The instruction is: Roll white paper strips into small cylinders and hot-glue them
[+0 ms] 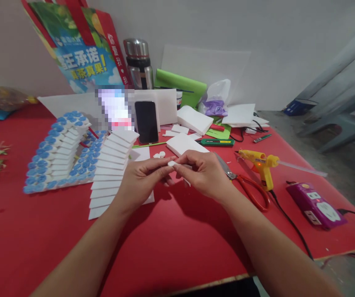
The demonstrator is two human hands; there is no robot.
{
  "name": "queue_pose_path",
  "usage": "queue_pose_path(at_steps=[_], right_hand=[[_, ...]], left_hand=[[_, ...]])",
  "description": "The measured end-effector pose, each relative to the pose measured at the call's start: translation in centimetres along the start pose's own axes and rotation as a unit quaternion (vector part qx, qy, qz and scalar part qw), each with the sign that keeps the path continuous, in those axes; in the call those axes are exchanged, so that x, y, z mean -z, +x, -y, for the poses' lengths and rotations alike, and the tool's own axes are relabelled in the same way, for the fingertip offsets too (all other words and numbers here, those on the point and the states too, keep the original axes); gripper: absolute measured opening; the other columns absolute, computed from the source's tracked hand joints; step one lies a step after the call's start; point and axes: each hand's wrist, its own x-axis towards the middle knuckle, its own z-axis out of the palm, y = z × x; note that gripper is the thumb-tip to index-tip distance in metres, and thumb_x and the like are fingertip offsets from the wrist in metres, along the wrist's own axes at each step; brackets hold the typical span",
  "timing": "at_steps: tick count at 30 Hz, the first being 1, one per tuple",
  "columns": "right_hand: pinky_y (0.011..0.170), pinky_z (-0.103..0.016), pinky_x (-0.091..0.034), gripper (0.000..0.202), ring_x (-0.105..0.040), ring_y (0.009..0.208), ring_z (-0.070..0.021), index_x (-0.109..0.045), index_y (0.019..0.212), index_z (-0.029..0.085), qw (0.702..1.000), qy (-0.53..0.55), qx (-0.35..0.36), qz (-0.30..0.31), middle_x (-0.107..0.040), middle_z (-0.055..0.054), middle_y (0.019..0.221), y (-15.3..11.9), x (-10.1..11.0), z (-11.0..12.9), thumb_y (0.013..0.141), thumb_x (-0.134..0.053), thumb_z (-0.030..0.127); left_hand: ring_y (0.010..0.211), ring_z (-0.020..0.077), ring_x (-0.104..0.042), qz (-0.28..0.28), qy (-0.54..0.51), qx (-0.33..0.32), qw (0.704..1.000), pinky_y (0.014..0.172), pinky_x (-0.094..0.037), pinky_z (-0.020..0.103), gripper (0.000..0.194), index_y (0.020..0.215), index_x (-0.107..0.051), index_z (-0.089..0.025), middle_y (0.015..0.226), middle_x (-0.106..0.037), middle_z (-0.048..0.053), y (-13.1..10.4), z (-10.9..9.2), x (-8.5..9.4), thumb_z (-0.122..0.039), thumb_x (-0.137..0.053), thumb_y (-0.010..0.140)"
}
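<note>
My left hand point(146, 175) and my right hand point(204, 171) meet over the middle of the red table point(177, 251). Between their fingertips they pinch a small white piece point(171, 163), possibly rolled paper; its exact kind is too small to make out. Just behind the fingers lie a few small white rolled bits point(159, 155). Left of my left hand a fanned stair of white cards point(107, 177) stands beside a model covered in blue-and-white rolls point(61, 156). A stack of white sheets point(183, 144) rests behind my right hand.
On the right are red-handled scissors point(253, 192), a yellow glue gun point(261, 163) with its cord, and a purple power strip point(315, 206). A green cutter point(217, 142), dark phone point(146, 121), steel flask point(138, 64) and printed bag point(84, 53) stand or lie towards the wall.
</note>
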Motion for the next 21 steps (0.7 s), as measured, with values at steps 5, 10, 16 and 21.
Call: queue_pose_path(at_steps=[5,10,16,21], right_hand=[[0.048,-0.023,-0.035,0.016,-0.051,0.047,-0.0095,-0.069,0.076,0.016,1.000,-0.004,-0.006,0.002,-0.063,0.002,0.057,0.1,-0.1,-0.4,0.091,-0.067,0.024],[0.052,-0.024,-0.034,0.012,-0.049,0.051,-0.0094,-0.070,0.077,0.016,0.997,-0.075,0.034,-0.011,-0.061,0.002,0.057,-0.1,-0.3,-0.5,0.088,-0.064,0.017],[0.061,-0.030,-0.055,0.039,-0.073,0.065,-0.0209,-0.067,0.103,0.018,0.958,0.222,-0.166,0.076,-0.076,-0.008,0.079,0.7,1.0,0.3,0.096,-0.064,0.055],[0.071,-0.042,-0.065,0.045,-0.078,0.075,-0.0252,-0.059,0.131,0.015,0.827,0.450,-0.281,0.188,-0.078,-0.014,0.093,1.6,1.6,-0.9,0.110,-0.035,0.047]], left_hand=[[0.061,0.0153,-0.074,0.006,0.016,-0.001,1.000,0.063,-0.060,0.022,0.017,0.099,-0.085,-0.018,0.069,-0.079,0.003,0.0,0.4,0.1,-0.028,-0.078,0.087],[0.059,0.0154,-0.073,-0.008,-0.005,0.017,1.000,0.061,-0.059,0.023,0.017,0.095,-0.083,-0.016,0.067,-0.078,0.003,0.0,0.5,-0.3,-0.027,-0.082,0.082],[0.055,0.0130,-0.066,-0.007,-0.030,0.017,0.999,0.057,-0.054,0.023,0.020,0.098,-0.079,-0.016,0.063,-0.073,0.000,0.3,0.1,0.0,-0.032,-0.080,0.085],[0.054,0.0109,-0.061,-0.030,-0.001,-0.010,1.000,0.055,-0.051,0.023,0.025,0.103,-0.080,-0.016,0.072,-0.074,0.001,0.4,0.4,0.3,-0.032,-0.081,0.084]])
